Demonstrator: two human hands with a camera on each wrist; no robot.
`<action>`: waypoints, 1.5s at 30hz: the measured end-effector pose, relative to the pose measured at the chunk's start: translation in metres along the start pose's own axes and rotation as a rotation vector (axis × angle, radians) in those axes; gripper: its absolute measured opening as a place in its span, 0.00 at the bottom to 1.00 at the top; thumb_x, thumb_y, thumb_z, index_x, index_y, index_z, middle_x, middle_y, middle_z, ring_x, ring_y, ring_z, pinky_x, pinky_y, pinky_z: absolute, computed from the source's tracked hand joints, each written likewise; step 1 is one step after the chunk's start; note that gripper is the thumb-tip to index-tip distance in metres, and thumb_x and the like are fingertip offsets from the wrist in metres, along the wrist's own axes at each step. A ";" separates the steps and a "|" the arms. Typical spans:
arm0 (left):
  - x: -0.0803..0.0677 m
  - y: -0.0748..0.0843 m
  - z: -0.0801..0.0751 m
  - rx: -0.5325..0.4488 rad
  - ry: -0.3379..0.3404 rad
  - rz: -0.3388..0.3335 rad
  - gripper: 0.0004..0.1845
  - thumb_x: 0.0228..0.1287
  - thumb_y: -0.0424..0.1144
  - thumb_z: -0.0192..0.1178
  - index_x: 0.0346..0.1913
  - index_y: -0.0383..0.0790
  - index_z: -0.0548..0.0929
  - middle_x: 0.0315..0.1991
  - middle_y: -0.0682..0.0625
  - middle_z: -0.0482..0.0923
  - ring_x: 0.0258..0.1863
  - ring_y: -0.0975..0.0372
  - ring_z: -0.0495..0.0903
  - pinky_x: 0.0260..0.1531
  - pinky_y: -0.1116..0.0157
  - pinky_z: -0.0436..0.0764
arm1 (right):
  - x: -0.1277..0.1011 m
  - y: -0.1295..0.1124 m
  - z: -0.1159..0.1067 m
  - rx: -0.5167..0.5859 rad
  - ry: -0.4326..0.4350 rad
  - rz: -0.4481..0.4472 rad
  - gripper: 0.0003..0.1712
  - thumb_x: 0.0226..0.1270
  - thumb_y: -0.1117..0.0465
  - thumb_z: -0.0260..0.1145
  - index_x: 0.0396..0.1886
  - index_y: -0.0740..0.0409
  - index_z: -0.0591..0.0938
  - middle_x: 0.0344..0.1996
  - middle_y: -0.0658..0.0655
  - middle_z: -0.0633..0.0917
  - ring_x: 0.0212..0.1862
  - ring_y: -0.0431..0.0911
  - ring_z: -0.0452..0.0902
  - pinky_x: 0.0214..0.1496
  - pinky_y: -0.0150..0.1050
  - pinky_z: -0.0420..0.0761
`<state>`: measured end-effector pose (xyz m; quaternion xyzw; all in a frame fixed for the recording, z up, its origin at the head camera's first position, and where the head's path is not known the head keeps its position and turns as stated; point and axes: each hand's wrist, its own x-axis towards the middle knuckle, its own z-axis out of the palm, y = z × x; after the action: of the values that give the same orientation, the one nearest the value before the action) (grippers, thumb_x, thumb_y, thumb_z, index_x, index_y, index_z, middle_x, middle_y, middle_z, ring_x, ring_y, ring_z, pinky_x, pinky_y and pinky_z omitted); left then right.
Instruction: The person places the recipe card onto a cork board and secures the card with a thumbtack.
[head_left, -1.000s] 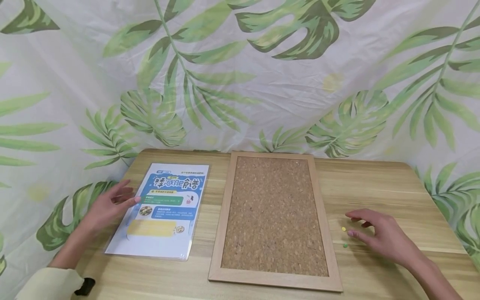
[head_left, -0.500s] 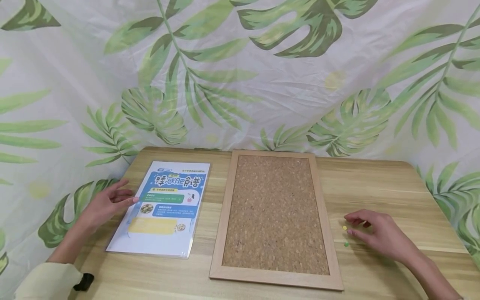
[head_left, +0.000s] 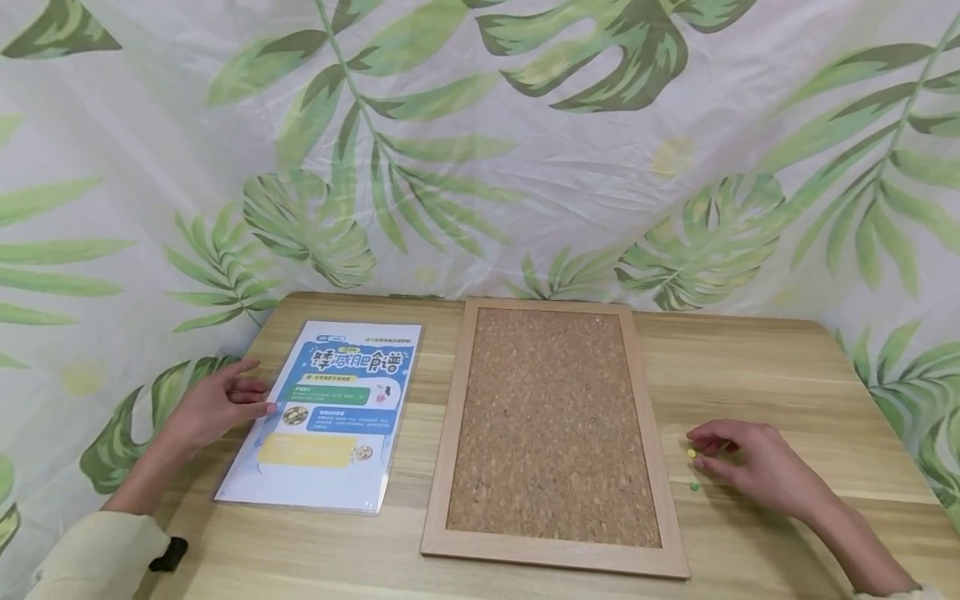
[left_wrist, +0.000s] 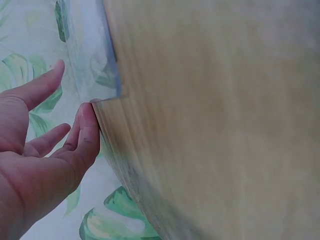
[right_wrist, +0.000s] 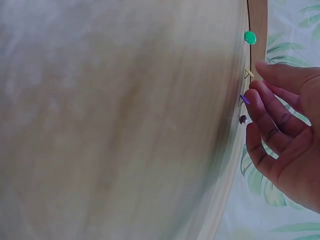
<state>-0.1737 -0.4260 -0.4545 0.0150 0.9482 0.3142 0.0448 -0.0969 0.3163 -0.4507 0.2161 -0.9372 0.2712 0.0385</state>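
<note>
My left hand (head_left: 221,402) lies with relaxed fingers on the wooden table (head_left: 750,367), its fingertips at the left edge of a laminated blue-and-white sheet (head_left: 330,412). In the left wrist view the left hand (left_wrist: 60,135) is empty, one finger against the table's edge near the sheet's corner (left_wrist: 100,60). My right hand (head_left: 746,468) rests right of a framed cork board (head_left: 551,425), fingers loosely curled over small pushpins: a yellow one (head_left: 691,453) and a green one (head_left: 694,486). The right wrist view shows the fingertips (right_wrist: 260,95) beside a green pin (right_wrist: 250,37), a yellow pin (right_wrist: 248,73) and a purple pin (right_wrist: 244,99).
A leaf-printed cloth (head_left: 480,150) hangs behind and around the table. The cork board's wooden frame (head_left: 442,467) lies between sheet and pins. A fourth, dark pin (right_wrist: 243,119) lies by the fingers. Bare wood stretches behind the right hand.
My right hand has sunk a little and drawn its fingers in over the pins. The left hand has barely moved beside the sheet.
</note>
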 end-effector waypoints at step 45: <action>-0.012 0.021 0.000 -0.160 0.017 0.105 0.49 0.55 0.30 0.73 0.76 0.32 0.56 0.55 0.33 0.72 0.41 0.70 0.82 0.34 0.71 0.85 | 0.008 0.001 0.008 -0.013 0.014 0.003 0.14 0.53 0.70 0.76 0.35 0.47 0.87 0.30 0.39 0.86 0.31 0.29 0.78 0.33 0.30 0.82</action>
<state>-0.1620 -0.4093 -0.4412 0.0585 0.9183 0.3909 0.0213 -0.1047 0.3097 -0.4570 0.2123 -0.9389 0.2669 0.0460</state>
